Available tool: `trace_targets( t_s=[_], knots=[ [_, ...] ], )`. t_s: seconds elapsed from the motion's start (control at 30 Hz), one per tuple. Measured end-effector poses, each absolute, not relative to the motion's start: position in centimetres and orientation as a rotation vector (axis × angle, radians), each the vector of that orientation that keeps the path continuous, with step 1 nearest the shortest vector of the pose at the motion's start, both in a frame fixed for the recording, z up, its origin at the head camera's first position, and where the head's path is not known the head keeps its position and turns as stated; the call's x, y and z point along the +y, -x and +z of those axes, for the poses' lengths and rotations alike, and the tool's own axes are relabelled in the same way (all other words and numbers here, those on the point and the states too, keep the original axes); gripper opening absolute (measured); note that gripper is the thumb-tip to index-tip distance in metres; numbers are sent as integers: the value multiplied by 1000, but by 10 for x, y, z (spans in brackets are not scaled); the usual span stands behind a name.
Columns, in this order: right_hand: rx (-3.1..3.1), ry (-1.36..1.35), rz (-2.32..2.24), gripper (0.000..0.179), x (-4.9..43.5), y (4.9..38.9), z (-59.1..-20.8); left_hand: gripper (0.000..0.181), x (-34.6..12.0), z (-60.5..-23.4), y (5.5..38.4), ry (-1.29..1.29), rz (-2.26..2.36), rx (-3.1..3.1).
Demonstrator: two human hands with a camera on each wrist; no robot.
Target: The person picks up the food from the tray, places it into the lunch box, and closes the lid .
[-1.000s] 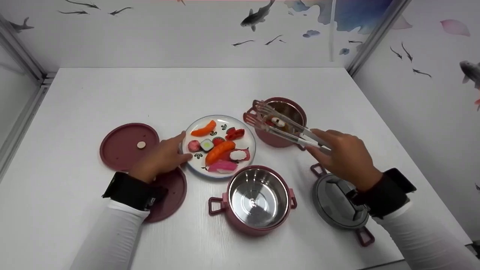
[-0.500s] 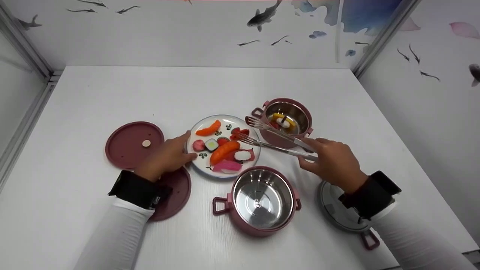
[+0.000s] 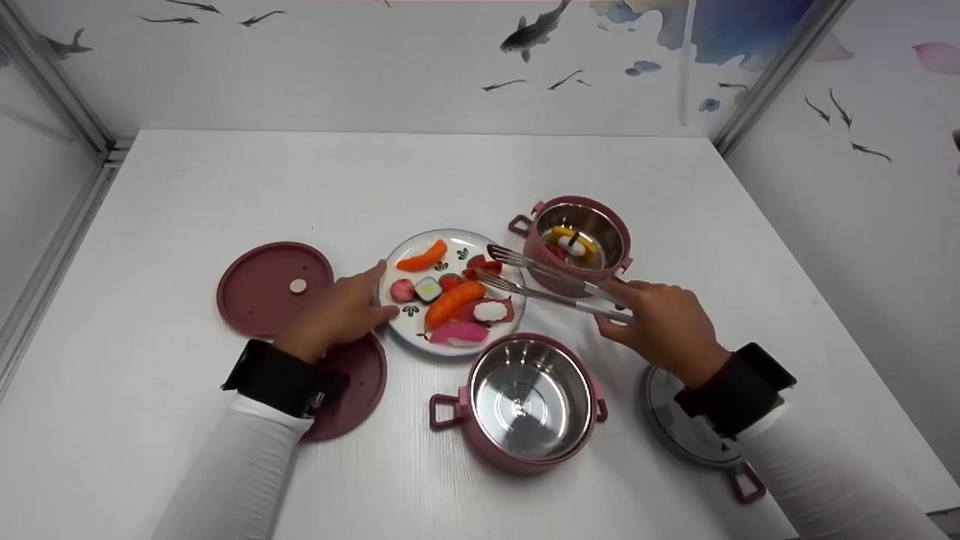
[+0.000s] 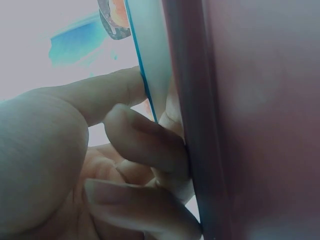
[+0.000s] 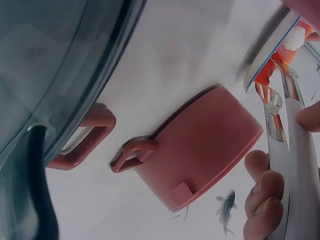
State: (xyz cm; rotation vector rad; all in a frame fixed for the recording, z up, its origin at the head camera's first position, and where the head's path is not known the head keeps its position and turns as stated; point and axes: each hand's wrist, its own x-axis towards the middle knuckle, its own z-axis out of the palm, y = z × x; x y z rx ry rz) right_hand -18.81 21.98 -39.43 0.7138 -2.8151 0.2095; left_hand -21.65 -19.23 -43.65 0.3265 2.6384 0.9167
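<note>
Across a white table, a blue-rimmed plate in the middle, with a larger burgundy pot on the near side, steel-lined and without visible contents. To the left, two round burgundy lids; to the right, a grey see-through lid, partly hidden behind the right wrist. Beyond the plate's right edge, a smaller burgundy pot. At the plate's left rim, the left hand, thumb and index finger spread apart and touching the edge. On the other side, the right hand, gripping slotted tongs with both arms parted, tips over red pieces near the plate's rim; contact there impossible to tell. Seemingly partway: inside the smaller pot, a yellow piece and a dark-banded white piece, plus something red; apparently left, everything on the plate: an orange sausage-like piece, a white-topped red piece, a pink piece, an orange crescent, a green-centred roll and a pinkish ball.
</note>
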Motion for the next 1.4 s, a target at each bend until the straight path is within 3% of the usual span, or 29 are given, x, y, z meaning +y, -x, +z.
trace_targets(
  t_s=[0.97, 1.4],
  knots=[
    [-2739, -685, 396, 31, 232, 173, -392, 80, -187, -433, 220, -320, 913, 2613],
    [-2585, -519, 348, 27, 280, 165, -370, 81, -191, -435, 218, -322, 922, 2617]
  ],
)
